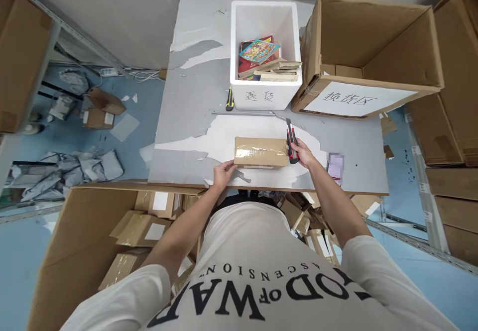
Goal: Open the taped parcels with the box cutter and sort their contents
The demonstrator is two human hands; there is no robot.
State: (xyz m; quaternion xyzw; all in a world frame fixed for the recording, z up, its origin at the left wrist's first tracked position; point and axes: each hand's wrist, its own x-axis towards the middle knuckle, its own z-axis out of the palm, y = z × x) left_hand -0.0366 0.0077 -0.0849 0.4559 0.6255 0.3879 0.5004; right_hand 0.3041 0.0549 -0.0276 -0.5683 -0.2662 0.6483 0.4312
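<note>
A small taped cardboard box [260,152] lies lengthwise on the table close to its front edge. My left hand [223,173] grips the lower left corner of this box, fingers closed against its end. In my right hand [303,153] is a red and black utility knife [292,142], held upright beside the box's right end with its tip pointing away from me. A second utility knife [229,99], yellow and black, lies behind the box, by the white foam bin [234,47].
Books and booklets [259,52] sit in the foam bin. A big open carton [313,62] with a handwritten label stands to its right. A purple item [336,166] lies at the table's right. Below, a large carton [56,251] holds several boxes; shelving flanks both sides.
</note>
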